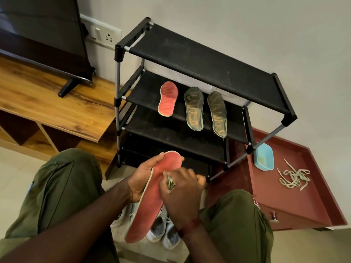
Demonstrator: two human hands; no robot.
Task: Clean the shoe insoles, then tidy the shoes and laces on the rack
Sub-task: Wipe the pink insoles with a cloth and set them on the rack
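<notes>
L hand (143, 179) grips red insole (150, 207) from below, over shoes (164, 231) on floor; R hand (180, 194) pinches cloth (170, 184) against it. Three more insoles (193, 109) on rack (199, 54) 2nd shelf; laces (293, 177) lie right.

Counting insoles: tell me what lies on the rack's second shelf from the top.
One red insole and two dark insoles, lying apart. The top shelf hides its rear part.

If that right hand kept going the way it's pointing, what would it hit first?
The red insole, held by the left hand. The right hand, gripping a greenish cloth, seems to be touching it. Beyond that, probably the shoe rack's lower shelves.
</notes>
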